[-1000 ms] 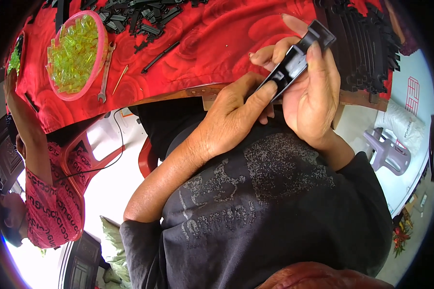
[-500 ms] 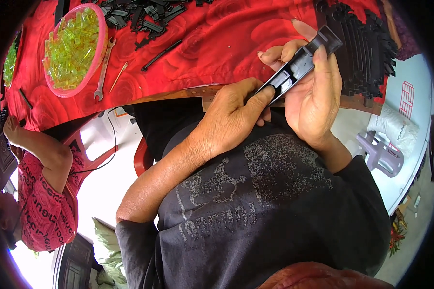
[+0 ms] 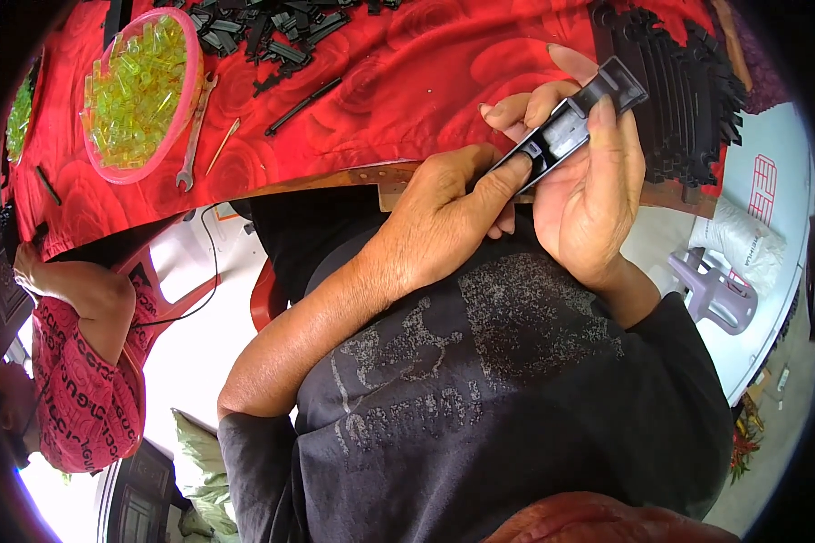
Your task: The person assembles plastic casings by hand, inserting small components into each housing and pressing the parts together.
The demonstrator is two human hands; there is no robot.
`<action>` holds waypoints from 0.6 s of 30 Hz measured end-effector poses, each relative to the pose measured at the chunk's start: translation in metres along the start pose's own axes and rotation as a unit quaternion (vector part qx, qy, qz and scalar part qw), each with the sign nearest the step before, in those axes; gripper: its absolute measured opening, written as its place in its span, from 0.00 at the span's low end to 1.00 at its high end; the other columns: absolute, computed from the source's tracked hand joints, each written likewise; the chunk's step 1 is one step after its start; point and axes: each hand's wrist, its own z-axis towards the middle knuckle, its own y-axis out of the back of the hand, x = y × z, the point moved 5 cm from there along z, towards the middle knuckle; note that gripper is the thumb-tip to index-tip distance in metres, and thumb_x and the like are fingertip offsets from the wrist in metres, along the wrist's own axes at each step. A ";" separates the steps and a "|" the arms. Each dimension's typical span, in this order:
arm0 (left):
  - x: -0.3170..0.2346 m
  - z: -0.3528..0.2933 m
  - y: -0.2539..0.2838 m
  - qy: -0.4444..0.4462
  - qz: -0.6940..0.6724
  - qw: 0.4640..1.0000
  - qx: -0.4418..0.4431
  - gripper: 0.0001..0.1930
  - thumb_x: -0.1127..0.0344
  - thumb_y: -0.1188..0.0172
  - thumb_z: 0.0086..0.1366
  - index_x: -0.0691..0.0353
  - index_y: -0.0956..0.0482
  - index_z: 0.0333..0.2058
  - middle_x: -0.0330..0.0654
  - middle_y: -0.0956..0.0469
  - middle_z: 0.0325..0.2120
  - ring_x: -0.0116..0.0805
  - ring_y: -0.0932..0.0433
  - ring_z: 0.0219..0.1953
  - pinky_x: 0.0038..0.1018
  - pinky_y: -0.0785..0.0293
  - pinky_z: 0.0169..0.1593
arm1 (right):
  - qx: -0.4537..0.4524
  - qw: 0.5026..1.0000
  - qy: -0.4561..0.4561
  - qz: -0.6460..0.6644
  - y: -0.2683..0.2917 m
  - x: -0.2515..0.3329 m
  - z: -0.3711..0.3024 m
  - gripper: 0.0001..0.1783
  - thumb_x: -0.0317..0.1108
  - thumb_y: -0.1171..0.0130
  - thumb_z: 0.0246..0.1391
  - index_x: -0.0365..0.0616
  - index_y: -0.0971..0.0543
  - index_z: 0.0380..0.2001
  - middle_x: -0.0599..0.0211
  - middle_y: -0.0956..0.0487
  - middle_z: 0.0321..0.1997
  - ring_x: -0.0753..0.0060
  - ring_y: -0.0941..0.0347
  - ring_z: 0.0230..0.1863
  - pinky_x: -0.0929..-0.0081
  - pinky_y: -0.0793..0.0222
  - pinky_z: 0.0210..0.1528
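Note:
A long, narrow black plastic housing (image 3: 568,132) is held at a slant between my two hands, just over the table's near edge. Its open, hollow side faces up, and a light grey or shiny patch shows inside. My left hand (image 3: 439,213) is closed on the lower end, with the thumb pressed into the channel. The fingers underneath are partly hidden. My right hand (image 3: 598,181) grips the upper part, thumb on one long side and fingertips on the other. Whether a separate small part lies under my left thumb cannot be made out.
A pink-rimmed basket (image 3: 193,77) of yellow-green clear pieces stands on the red tablecloth (image 3: 380,118). Beside it lie a wrench (image 3: 195,136), a thin stick (image 3: 223,145) and a black pen (image 3: 303,106). Black parts (image 3: 281,32) lie behind; long black strips (image 3: 675,100) are stacked right. A co-worker (image 3: 91,362) sits left.
My left thumb has slid slightly up along the channel, and the housing has shifted a little to the right. At the left, the co-worker's hand has moved down slightly.

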 end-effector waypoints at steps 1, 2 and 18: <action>-0.001 0.000 0.000 -0.006 0.001 1.000 -0.003 0.24 0.51 0.48 0.76 0.71 0.23 0.34 0.40 0.22 0.21 0.26 0.22 0.25 0.25 0.25 0.31 | 0.009 0.998 -0.001 0.055 0.000 -0.002 0.000 0.27 0.41 0.69 0.76 0.29 0.37 0.64 0.59 0.27 0.37 0.58 0.23 0.46 0.52 0.25 0.60; -0.001 0.000 0.000 -0.006 0.001 1.000 -0.004 0.24 0.51 0.48 0.76 0.71 0.23 0.34 0.40 0.22 0.21 0.26 0.22 0.25 0.25 0.25 0.31 | 0.009 0.998 -0.001 0.056 0.000 -0.002 0.000 0.27 0.41 0.69 0.76 0.29 0.37 0.64 0.59 0.27 0.37 0.58 0.23 0.46 0.52 0.25 0.60; -0.004 -0.004 -0.004 0.048 0.005 0.999 0.015 0.21 0.55 0.49 0.75 0.71 0.21 0.34 0.38 0.24 0.17 0.26 0.24 0.22 0.27 0.29 0.29 | -0.006 0.999 -0.014 0.042 0.001 -0.001 -0.007 0.27 0.41 0.70 0.75 0.28 0.37 0.63 0.60 0.27 0.37 0.58 0.22 0.42 0.52 0.23 0.56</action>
